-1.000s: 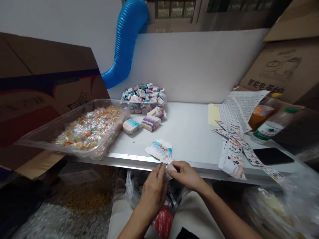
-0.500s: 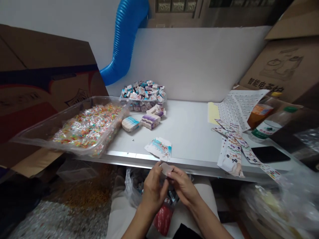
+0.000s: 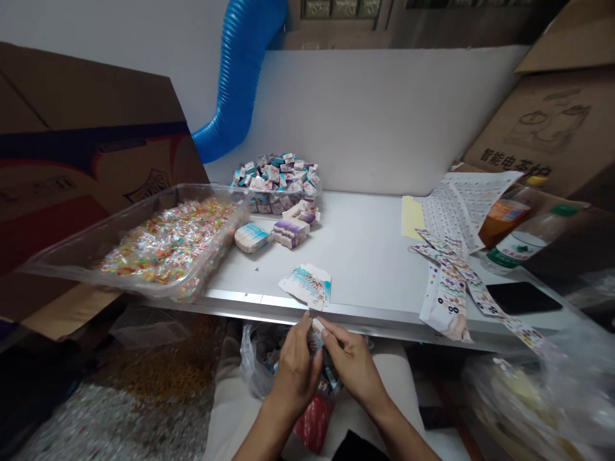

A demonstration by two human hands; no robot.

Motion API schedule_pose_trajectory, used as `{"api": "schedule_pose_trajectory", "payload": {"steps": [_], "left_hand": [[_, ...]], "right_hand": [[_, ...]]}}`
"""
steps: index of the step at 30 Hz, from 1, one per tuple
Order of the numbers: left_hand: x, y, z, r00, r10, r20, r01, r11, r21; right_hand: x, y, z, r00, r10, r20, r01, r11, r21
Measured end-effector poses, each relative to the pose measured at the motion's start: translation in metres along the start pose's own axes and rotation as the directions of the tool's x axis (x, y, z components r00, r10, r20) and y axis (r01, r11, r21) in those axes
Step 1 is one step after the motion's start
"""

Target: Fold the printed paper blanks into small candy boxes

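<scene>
Between my two hands, just off the table's front edge, is a small printed paper box (image 3: 316,326), mostly covered by fingers. My left hand (image 3: 296,358) grips its left side, and my right hand (image 3: 348,358) pinches it from the right. Just beyond them, a flat unfolded box blank (image 3: 307,285) with blue print lies on the table. Farther back sit a blue-striped stack of box blanks (image 3: 251,237) and a purple-striped stack (image 3: 291,232). Beneath my hands, a clear plastic bag (image 3: 254,368) with small boxes rests on the lap, beside a red bag (image 3: 314,422).
A clear tray (image 3: 192,282) of colourful wrapped packets stands left, with a tub of small boxes (image 3: 276,182) behind. At right are sticker strips (image 3: 446,294), printed sheets (image 3: 451,205), a green-capped bottle (image 3: 519,246) and a black phone (image 3: 523,298). A blue hose (image 3: 240,77) hangs behind.
The piece in my hands has turned from a plain pale face to a printed one. My right fingers have shifted along its right side. The things on the table have stayed put.
</scene>
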State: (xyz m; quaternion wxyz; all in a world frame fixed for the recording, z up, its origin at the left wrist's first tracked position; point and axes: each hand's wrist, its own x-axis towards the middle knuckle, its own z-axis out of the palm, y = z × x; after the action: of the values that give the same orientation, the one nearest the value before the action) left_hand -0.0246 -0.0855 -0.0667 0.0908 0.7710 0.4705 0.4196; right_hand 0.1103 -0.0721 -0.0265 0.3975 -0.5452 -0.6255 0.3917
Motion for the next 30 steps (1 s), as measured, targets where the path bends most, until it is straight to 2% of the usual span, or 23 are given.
{"api": "schedule_pose_trajectory", "payload": {"steps": [4, 7, 9, 11, 14, 16, 19, 21, 22, 24, 27, 29, 30], "left_hand": [[-0.002, -0.004, 0.001, 0.998, 0.061, 0.025, -0.061, 0.998, 0.013], [-0.006, -0.006, 0.004, 0.999, 0.047, 0.026, -0.047, 0.999, -0.006], [-0.009, -0.007, 0.004, 1.000, 0.020, 0.015, -0.019, 0.999, -0.035], [-0.012, -0.008, 0.003, 1.000, -0.004, 0.027, 0.006, 0.997, -0.072], [-0.012, -0.009, -0.002, 0.997, -0.012, 0.073, 0.021, 0.991, -0.129], [-0.011, -0.009, -0.004, 0.995, -0.005, 0.100, 0.021, 0.987, -0.158], [-0.010, -0.009, -0.005, 0.994, 0.015, 0.108, 0.004, 0.984, -0.179], [-0.010, -0.008, -0.005, 0.994, 0.007, 0.106, 0.013, 0.983, -0.183], [-0.011, -0.007, -0.005, 0.994, -0.010, 0.105, 0.030, 0.982, -0.185], [-0.013, -0.006, -0.006, 0.993, -0.061, 0.104, 0.080, 0.979, -0.190], [-0.016, -0.007, -0.009, 0.989, -0.100, 0.109, 0.120, 0.973, -0.197], [-0.017, -0.009, -0.010, 0.990, -0.065, 0.123, 0.088, 0.977, -0.195], [-0.017, -0.010, -0.010, 0.991, -0.036, 0.126, 0.060, 0.980, -0.188]], "right_hand": [[-0.002, -0.003, -0.002, 0.993, -0.107, 0.053, 0.116, 0.968, -0.223], [-0.008, -0.001, 0.003, 0.955, -0.291, 0.065, 0.285, 0.828, -0.483], [-0.012, 0.001, 0.006, 0.921, -0.383, 0.078, 0.356, 0.739, -0.571], [-0.012, 0.001, 0.005, 0.927, -0.362, 0.098, 0.354, 0.757, -0.549], [-0.009, -0.004, -0.002, 0.965, -0.235, 0.118, 0.263, 0.848, -0.460], [-0.009, -0.007, -0.006, 0.969, -0.200, 0.143, 0.243, 0.859, -0.450], [-0.014, -0.006, -0.001, 0.943, -0.293, 0.159, 0.331, 0.776, -0.537], [-0.020, -0.002, 0.007, 0.915, -0.386, 0.113, 0.373, 0.711, -0.596], [-0.022, 0.001, 0.011, 0.907, -0.412, 0.091, 0.381, 0.708, -0.594], [-0.024, 0.003, 0.014, 0.924, -0.378, 0.061, 0.357, 0.793, -0.493], [-0.016, 0.000, 0.007, 0.981, -0.158, 0.109, 0.170, 0.980, -0.108], [-0.010, -0.006, -0.001, 0.975, -0.054, 0.217, 0.026, 0.991, 0.130], [-0.007, -0.008, -0.004, 0.964, -0.035, 0.263, -0.016, 0.982, 0.188]]}}
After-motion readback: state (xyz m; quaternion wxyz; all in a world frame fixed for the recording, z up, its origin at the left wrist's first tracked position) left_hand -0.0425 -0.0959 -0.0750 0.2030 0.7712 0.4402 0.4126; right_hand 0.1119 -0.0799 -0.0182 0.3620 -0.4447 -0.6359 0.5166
